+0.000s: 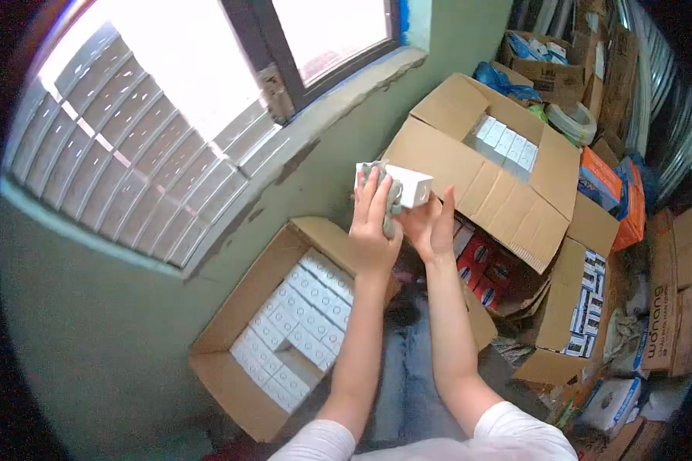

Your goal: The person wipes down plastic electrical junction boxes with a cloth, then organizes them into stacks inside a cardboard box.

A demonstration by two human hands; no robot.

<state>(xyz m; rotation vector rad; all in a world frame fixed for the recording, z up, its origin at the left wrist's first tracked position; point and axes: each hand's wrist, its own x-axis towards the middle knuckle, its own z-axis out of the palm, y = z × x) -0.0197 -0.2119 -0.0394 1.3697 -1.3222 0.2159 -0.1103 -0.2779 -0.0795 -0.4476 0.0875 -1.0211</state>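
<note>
In front of me I hold up a small white box point(411, 187). My left hand point(370, 211) presses a crumpled grey cloth point(392, 201) against the box's left end, its fingers bent over the fabric. My right hand point(432, 227) supports the box from below and the right, with the thumb raised; some of its fingers are hidden behind the box. Below my left arm, an open carton point(242, 388) contains rows of similar white boxes point(304, 303), with one gap among them.
A larger open carton point(496, 196) with more small boxes stands ahead, above red packages point(486, 269). Another carton point(550, 369) at right holds dark-and-white packs. A green wall point(131, 330) and a window with a louvred shutter point(123, 146) lie to the left. Orange boxes point(630, 207) sit farther right.
</note>
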